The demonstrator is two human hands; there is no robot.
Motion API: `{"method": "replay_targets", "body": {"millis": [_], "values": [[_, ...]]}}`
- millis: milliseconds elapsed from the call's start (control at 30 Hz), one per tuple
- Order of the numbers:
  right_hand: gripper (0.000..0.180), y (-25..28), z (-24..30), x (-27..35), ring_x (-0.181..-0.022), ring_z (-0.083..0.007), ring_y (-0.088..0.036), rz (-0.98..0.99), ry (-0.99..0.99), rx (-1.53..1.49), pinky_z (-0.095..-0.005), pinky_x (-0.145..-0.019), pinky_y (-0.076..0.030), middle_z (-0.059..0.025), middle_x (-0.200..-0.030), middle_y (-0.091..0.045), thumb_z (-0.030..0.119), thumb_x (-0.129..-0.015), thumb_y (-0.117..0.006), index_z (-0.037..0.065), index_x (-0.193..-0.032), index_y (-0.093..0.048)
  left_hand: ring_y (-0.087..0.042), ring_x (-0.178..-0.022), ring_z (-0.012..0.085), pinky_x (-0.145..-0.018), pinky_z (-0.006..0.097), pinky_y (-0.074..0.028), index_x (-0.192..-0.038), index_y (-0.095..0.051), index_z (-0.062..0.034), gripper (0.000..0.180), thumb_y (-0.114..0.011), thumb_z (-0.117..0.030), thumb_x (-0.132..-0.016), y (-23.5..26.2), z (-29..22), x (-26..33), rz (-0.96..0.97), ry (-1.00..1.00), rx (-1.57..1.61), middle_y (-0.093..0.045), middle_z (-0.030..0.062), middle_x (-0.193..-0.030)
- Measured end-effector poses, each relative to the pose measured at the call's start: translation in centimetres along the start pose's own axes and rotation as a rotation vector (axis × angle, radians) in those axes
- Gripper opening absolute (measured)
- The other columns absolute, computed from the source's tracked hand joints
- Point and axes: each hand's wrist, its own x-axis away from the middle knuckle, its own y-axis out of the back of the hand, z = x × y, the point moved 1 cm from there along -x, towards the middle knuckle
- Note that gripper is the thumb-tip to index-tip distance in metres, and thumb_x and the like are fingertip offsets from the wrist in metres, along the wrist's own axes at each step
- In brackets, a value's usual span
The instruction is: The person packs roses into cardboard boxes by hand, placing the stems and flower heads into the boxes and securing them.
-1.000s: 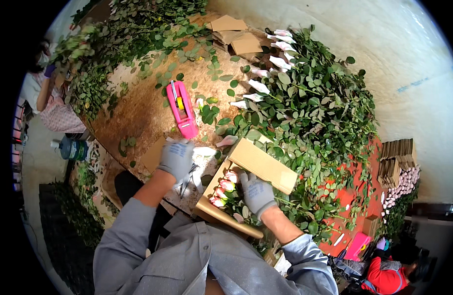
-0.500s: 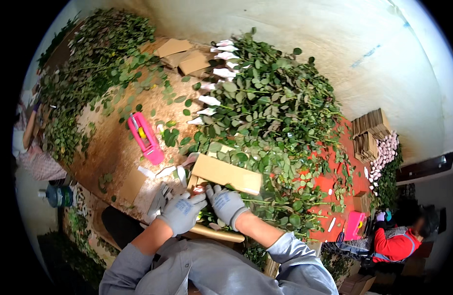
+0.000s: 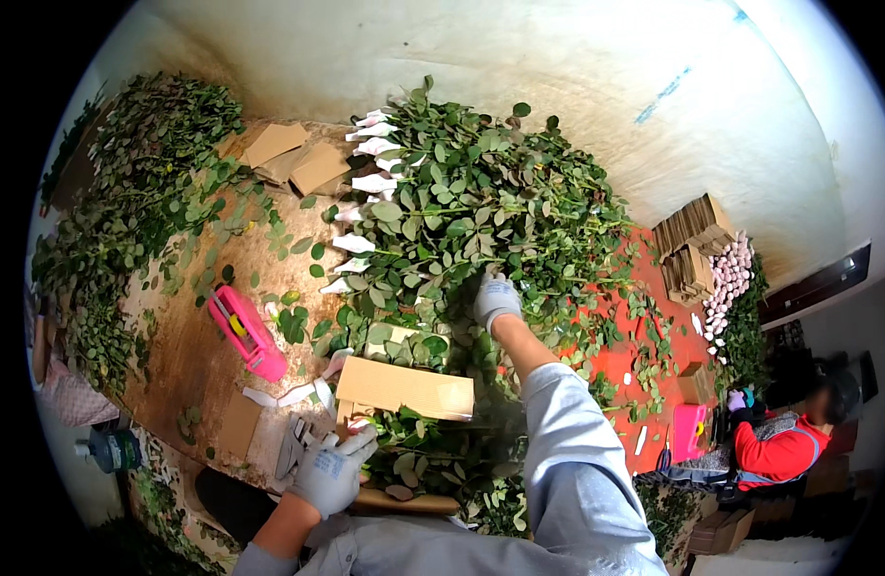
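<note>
My left hand (image 3: 329, 474), in a grey work glove, is at the near edge of the table with its fingers stretched out and apart. Its fingertips are beside a corrugated cardboard piece (image 3: 404, 388) lying over leafy rose stems (image 3: 418, 468); a pinkish bloom shows by the fingers. Next to that hand is a grey metal tool (image 3: 291, 447), partly covered. My right hand (image 3: 498, 301), gloved alike, reaches forward into the big pile of leafy stems (image 3: 490, 202). Leaves hide its fingertips, so any grip cannot be made out. White sleeves (image 3: 354, 243) cover the pile's flower ends.
A pink tape dispenser (image 3: 248, 334) lies left of the cardboard, and loose cardboard pieces (image 3: 294, 160) lie further back. More stems (image 3: 159, 144) fill the far left. At the right, a person in red (image 3: 774, 451) works near stacked cardboard (image 3: 692, 235) and a red surface (image 3: 644, 336).
My right hand has left the cardboard and moved forward into the stem pile. My left hand stays by the bundle, fingers more spread. The whole view has shifted somewhat.
</note>
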Motion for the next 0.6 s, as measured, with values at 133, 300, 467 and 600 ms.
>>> {"method": "replay_targets", "body": {"millis": [133,300,467,600], "values": [[0.045,-3.2,-2.1,-2.7,-0.131,-0.0368,-0.054,-0.045,-0.022,0.116,-0.0476,-0.102,-0.049,-0.0200,-0.141,-0.055,0.021,-0.093,-0.061,0.004,-0.135,-0.055,-0.061,-0.096,0.0257,-0.090,0.040,-0.052,-0.127,-0.071,-0.0133,0.048,-0.072,-0.016,-0.080,0.0,0.2,-0.3,-0.036,-0.018,0.005,-0.060,-0.0050,-0.144],[0.034,-3.4,-1.9,-2.6,-0.119,-0.0311,-0.061,-0.060,0.072,0.372,-0.0491,-0.092,-0.048,-0.0111,-0.126,-0.066,0.021,-0.099,-0.051,0.012,-0.130,-0.061,-0.062,-0.101,0.0286,-0.093,0.042,-0.050,-0.129,-0.069,-0.0118,0.054,-0.078,-0.018,-0.076,0.3,0.2,-0.5,0.017,0.006,0.056,-0.059,-0.0002,-0.145],[0.032,-1.5,-2.7,0.0,-0.118,-0.0309,-0.062,-0.033,0.233,0.512,-0.0527,-0.095,-0.045,-0.0109,-0.125,-0.067,0.021,-0.100,-0.049,0.014,-0.128,-0.063,-0.062,-0.095,0.0259,-0.088,0.039,-0.052,-0.126,-0.071,-0.0108,0.049,-0.073,-0.016,-0.077,0.8,-0.2,-0.3,-0.036,-0.008,0.024,-0.061,-0.0020,-0.142],[0.028,2.2,-5.4,2.6,-0.114,-0.0291,-0.061,-0.170,0.278,0.610,-0.0518,-0.100,-0.042,-0.0106,-0.117,-0.066,0.021,-0.098,-0.051,0.016,-0.122,-0.066,-0.061,-0.090,0.0237,-0.086,0.037,-0.052,-0.124,-0.072,-0.0101,0.045,-0.068,-0.013,-0.079,0.8,-0.5,-0.6,-0.115,-0.066,-0.042,-0.062,-0.0037,-0.140]]}}
